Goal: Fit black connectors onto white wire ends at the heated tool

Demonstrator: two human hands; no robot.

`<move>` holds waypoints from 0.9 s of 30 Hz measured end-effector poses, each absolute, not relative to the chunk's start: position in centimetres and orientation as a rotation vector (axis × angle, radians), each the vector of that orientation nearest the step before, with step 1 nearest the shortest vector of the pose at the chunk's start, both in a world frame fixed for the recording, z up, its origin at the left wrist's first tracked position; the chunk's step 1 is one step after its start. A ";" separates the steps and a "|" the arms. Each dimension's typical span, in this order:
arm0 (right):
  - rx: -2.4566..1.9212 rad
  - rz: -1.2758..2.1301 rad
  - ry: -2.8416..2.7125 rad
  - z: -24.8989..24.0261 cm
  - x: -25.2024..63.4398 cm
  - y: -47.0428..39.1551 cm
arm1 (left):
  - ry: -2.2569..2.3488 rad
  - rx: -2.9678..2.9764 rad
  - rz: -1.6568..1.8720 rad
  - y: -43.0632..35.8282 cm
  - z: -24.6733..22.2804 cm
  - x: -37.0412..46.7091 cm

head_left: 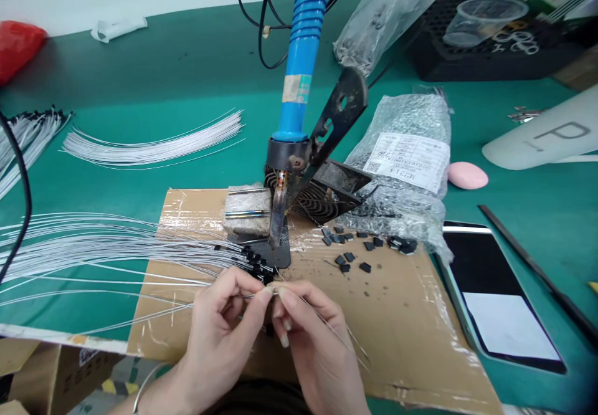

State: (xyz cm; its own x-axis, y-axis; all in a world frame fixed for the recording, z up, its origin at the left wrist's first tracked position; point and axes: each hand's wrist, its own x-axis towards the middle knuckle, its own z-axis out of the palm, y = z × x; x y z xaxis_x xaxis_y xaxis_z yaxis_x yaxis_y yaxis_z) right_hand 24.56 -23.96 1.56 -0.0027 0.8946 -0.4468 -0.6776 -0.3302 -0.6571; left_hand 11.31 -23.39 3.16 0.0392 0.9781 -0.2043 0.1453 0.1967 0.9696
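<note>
Wire (357,343) at fingertips, over cardboard (397,328). Looks light, thin, springy; likely slips or kinks, so pinch close to end. Left hand (219,328), right hand (322,346): both grips narrow, pinching wire; exact contact hidden. Wire bundle (177,250) left, black ends by iron stand (281,250). Black bits (365,267) right. Green surface (187,91) beneath.

Fine wire pinched between my two hands

My left hand (228,321) and right hand (315,334) meet over the cardboard (397,315), fingertips close together, just below the black-tipped white wires (154,250).
</note>
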 end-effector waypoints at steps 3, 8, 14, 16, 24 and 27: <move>-0.990 1.649 -0.292 1.6 24.5 -24.0 | 1.343 1.179 0.980 -23.6 2.8 11.4; -0.999 1.640 -0.307 1.6 24.5 -23.8 | 1.297 1.160 1.017 -23.4 2.8 11.6; -1.037 1.586 -0.404 1.2 24.9 -24.0 | 1.302 1.115 1.079 -23.0 3.3 11.7; -1.066 1.569 -0.448 1.3 25.0 -24.2 | 1.317 1.117 1.082 -22.9 3.3 11.7; -1.098 1.557 -0.504 1.4 25.1 -24.2 | 1.332 1.138 1.080 -22.7 3.2 11.5; -1.114 1.541 -0.490 1.6 25.0 -24.2 | 1.357 1.179 1.063 -22.9 3.1 11.4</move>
State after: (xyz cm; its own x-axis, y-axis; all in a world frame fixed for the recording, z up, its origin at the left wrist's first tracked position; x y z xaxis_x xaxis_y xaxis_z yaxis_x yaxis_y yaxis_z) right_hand 25.02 -24.17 1.55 0.0619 0.9207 -0.3852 -0.5293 -0.2969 -0.7947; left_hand 11.43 -22.92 3.09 -0.0184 0.9906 -0.1356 0.1058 0.1367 0.9849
